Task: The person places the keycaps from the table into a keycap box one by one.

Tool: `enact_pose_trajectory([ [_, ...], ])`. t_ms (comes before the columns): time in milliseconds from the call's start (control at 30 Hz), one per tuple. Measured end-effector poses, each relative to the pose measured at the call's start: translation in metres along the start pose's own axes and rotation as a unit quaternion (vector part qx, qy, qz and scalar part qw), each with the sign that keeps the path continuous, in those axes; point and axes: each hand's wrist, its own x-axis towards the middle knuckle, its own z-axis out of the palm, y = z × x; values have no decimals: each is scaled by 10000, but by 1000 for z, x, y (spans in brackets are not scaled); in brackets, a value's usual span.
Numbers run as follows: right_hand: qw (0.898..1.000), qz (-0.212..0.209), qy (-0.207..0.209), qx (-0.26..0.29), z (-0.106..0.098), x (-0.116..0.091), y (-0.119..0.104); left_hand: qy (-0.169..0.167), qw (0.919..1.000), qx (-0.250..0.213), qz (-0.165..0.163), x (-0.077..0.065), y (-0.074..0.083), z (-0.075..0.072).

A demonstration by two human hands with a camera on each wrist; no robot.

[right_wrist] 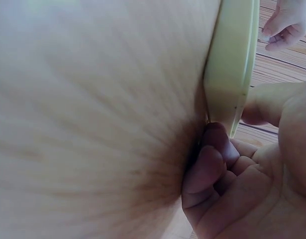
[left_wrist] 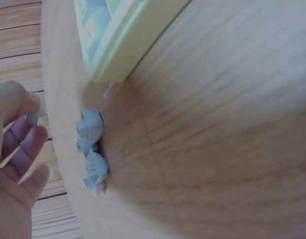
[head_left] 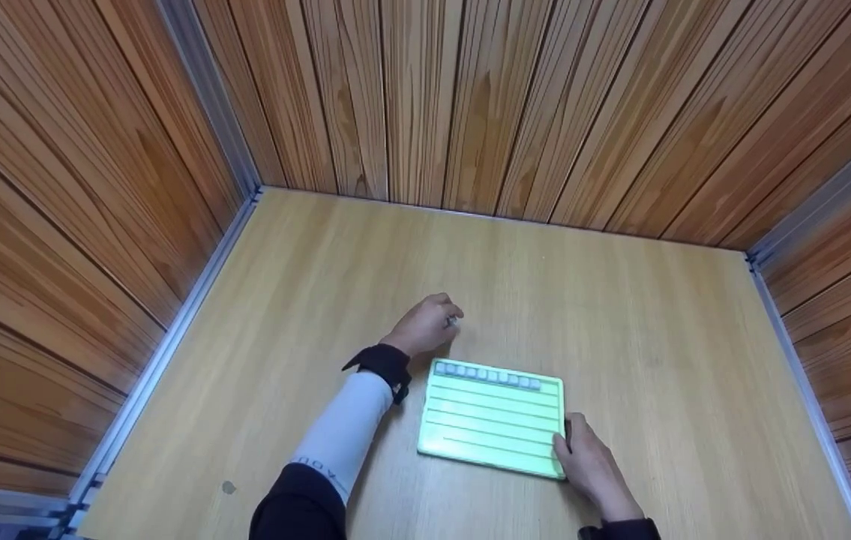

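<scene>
My left hand (head_left: 425, 326) is over the table beyond the far edge of a pale green tray (head_left: 485, 427). In the left wrist view, its thumb and a fingertip pinch a small pale grey piece (left_wrist: 34, 117), mostly covered by the fingers. Near that hand, several small grey-blue pieces (left_wrist: 91, 127) with rounded bodies and little projections rest on the wooden surface. The tray has parallel ridged rows, and small grey-blue blocks (head_left: 485, 375) line its farthest row. My right hand (head_left: 594, 461) grips the tray's near right side, thumb on the rim and fingers curled low against its side.
Light wooden table (head_left: 657, 360) surrounds the tray. Wood-plank walls (head_left: 485, 105) with grey metal edging enclose the back and both sides. A small dark round mark (head_left: 228, 487) shows on the table at the near left.
</scene>
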Motion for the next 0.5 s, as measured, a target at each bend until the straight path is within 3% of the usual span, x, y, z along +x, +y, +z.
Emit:
enact_pose_trajectory([
  [200,10000,11,-2,91,1,-1,0,-305,9984,-453,-138,-1,9,3],
  [500,9999,-97,-18,88,-1,-1,1,-339,9977,-271,525,2,23,9],
])
